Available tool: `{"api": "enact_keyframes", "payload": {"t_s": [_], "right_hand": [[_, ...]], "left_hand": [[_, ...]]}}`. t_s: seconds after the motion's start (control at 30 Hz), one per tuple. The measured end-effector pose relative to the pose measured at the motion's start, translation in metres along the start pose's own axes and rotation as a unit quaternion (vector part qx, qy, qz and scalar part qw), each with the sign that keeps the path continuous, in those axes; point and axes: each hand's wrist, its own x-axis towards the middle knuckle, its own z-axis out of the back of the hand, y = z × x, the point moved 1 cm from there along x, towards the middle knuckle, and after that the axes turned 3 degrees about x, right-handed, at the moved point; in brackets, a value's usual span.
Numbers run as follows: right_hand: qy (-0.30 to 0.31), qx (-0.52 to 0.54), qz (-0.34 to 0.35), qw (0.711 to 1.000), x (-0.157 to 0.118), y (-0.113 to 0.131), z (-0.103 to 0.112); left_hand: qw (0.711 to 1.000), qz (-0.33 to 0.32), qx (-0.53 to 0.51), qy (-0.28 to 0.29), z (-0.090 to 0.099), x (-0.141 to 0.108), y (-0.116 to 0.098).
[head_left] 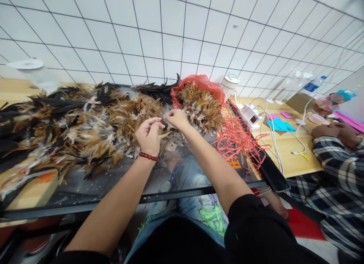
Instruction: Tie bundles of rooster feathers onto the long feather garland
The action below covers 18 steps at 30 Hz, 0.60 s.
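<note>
My left hand [149,133], with a red bead bracelet [149,156] at its wrist, is held over the dark tray [93,184]. Its thumb and fingertips are pressed together. Close to its right, my right hand [176,119] is pinched, the fingertips pointing at the left hand. What either hand pinches is too small to make out. Brown and black feathers [96,127] are heaped to the left of and behind the hands. A red plastic bag [199,82] full of brown feathers [204,105] stands behind my right hand. Tangled red strings [236,135] lie right of it.
A phone [274,177] lies at the tray's right edge. Behind it are a white power strip [250,116] with cables, a white cup [230,83] and blue sheets [280,125]. A person in a plaid sleeve [335,154] sits at the right. The tiled wall [170,36] rises behind.
</note>
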Motion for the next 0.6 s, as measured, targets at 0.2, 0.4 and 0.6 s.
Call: {"api": "enact_keyframes", "payload": {"t_s": [0.2,0.4,0.6], "right_hand": [[-0.071,0.361,0.01,0.93,-0.023,-0.009,0.028],[0.005,0.546,-0.06,0.835,-0.06,-0.01,0.009],[0.015,0.578,-0.129,0.806,-0.068,-0.013,0.007]], "left_hand": [[0.99,0.022,-0.036,-0.136,0.004,0.022,0.004],[0.983,0.172,-0.053,0.045,-0.004,0.012,0.008],[0.958,0.22,-0.039,0.182,-0.009,-0.006,0.01]]}}
